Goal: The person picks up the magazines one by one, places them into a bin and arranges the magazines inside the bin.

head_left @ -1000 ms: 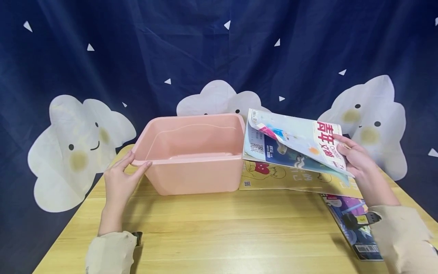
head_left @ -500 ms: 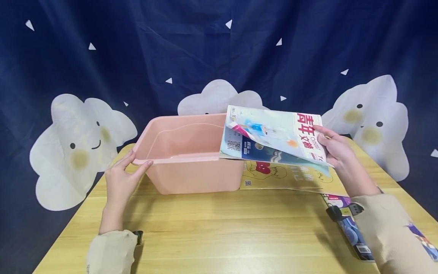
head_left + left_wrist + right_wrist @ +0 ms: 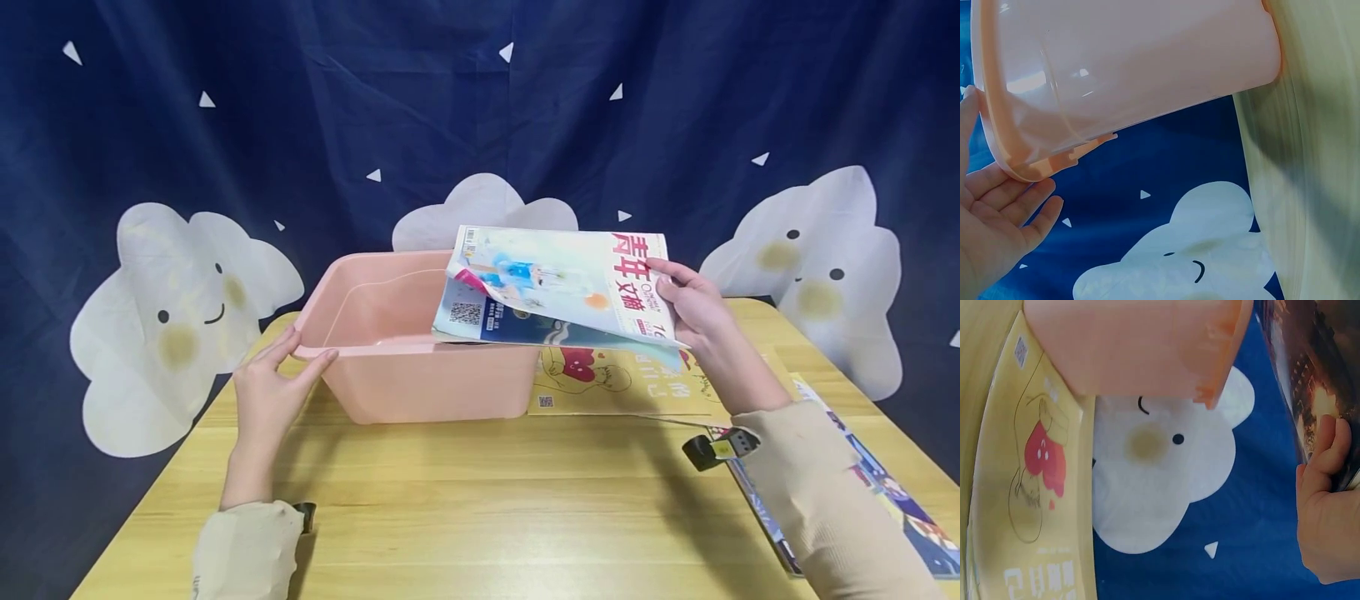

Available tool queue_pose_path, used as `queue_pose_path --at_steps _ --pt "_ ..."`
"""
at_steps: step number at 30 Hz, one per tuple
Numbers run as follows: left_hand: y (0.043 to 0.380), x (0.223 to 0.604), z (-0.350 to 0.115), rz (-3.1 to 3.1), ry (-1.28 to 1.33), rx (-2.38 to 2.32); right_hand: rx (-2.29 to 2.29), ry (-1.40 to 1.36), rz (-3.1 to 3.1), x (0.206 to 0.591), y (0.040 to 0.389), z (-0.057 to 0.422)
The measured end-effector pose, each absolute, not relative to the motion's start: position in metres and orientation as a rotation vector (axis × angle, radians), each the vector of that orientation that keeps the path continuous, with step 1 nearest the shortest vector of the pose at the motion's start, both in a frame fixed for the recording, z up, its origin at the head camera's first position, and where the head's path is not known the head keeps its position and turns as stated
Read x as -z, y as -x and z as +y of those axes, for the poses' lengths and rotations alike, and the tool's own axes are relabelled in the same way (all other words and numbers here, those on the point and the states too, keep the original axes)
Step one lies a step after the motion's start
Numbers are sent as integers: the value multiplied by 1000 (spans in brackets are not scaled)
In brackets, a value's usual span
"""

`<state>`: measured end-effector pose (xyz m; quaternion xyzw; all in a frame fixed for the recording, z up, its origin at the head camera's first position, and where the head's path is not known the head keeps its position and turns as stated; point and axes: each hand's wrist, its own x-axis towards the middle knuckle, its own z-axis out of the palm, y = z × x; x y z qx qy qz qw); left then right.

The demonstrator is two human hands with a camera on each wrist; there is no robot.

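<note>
Head view: left fingers (image 3: 279, 350) pinch the pink bin (image 3: 435, 385); right forearm (image 3: 791, 462) slanting inward, right fingers (image 3: 678, 272) grip a magazine (image 3: 558, 271).

A dark blue curtain (image 3: 438, 112) hangs behind the light wood-grained table (image 3: 480, 517). Small white triangles (image 3: 506, 52) dot the fabric, and three white clouds (image 3: 187, 312) spread across it, the leftmost smiling.

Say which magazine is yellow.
The heart-print magazine beside the bin; the top cover in the right hand is pale, covers under the right sleeve bluish.
</note>
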<state>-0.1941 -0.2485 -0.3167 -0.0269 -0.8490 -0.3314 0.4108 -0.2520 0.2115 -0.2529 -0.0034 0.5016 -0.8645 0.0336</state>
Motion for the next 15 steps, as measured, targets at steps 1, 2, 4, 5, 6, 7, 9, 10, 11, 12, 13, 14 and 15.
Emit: queue_pose_path --at_steps 1,2,4,5,6,7,9,10,11,12,13,14,15 --pt "194 317 -248 -2138 67 835 2650 6 1572 252 252 208" --pt "194 316 -248 -2139 68 836 2640 -5 1599 251 253 205" --pt "194 316 -248 -2142 66 836 2622 -17 1662 249 255 198" --pt "194 316 -248 -2144 64 836 2609 -21 1700 249 257 195" --pt "194 316 -248 -2146 63 836 2599 -27 1733 248 258 191" --pt "194 316 -248 -2149 62 836 2589 -26 1762 247 259 188" --pt "194 315 -248 -2152 60 832 2567 -27 1808 247 262 182" --pt "194 315 -248 -2153 59 832 2552 -27 1829 247 263 178" --pt "194 315 -248 -2153 59 832 2540 -33 1849 247 264 175" --pt "194 315 -248 -2153 60 830 2525 -39 1867 247 264 172" --pt "193 315 -248 -2152 60 829 2509 -41 1887 246 265 169" --pt "193 315 -248 -2151 60 828 2495 -47 1904 246 266 166" --pt "193 315 -248 -2149 60 826 2480 -53 1927 246 267 163"
